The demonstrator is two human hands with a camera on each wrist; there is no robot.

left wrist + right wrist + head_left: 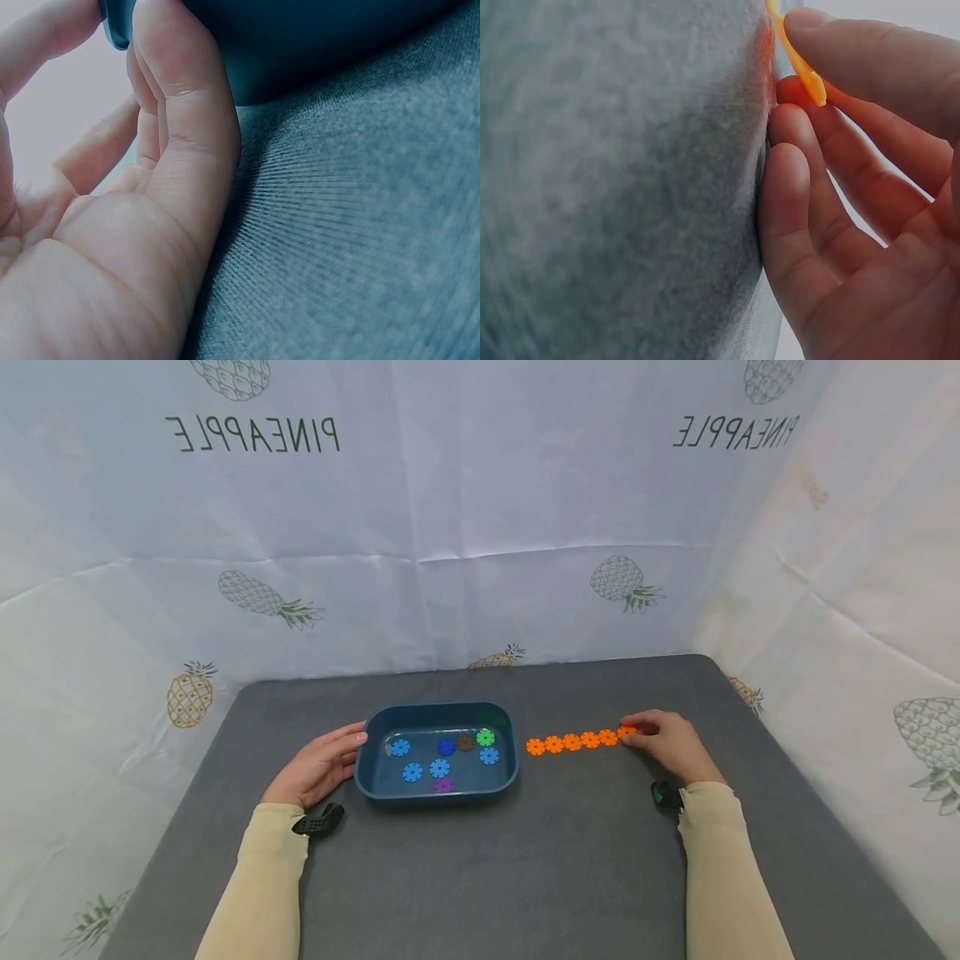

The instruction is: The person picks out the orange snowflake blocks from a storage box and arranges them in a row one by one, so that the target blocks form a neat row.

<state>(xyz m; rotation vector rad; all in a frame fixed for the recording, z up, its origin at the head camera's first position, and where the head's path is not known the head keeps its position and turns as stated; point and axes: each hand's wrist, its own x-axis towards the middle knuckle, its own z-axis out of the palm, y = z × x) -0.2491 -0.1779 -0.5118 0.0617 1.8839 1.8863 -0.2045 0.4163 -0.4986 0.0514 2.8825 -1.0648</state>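
Note:
At the left end of the dark blue tray (435,799), my left hand (318,768) holds the rim, its thumb at the edge and its other fingers against the outer side. The left wrist view shows the tray wall (300,45) close to those fingers. My right hand (671,743) pinches an orange notched disc (627,732) at the right end of a row of orange discs (572,742) on the table. Seen edge-on from the right wrist, that disc (804,71) is tilted between thumb and fingers, and the fingertips touch the tabletop.
Inside the tray lie several blue discs (439,768), a green disc (485,737), a brown disc (466,742) and a purple disc (444,785). The grey table (487,877) meets a pineapple-print curtain (450,610) behind, with more curtain at both sides.

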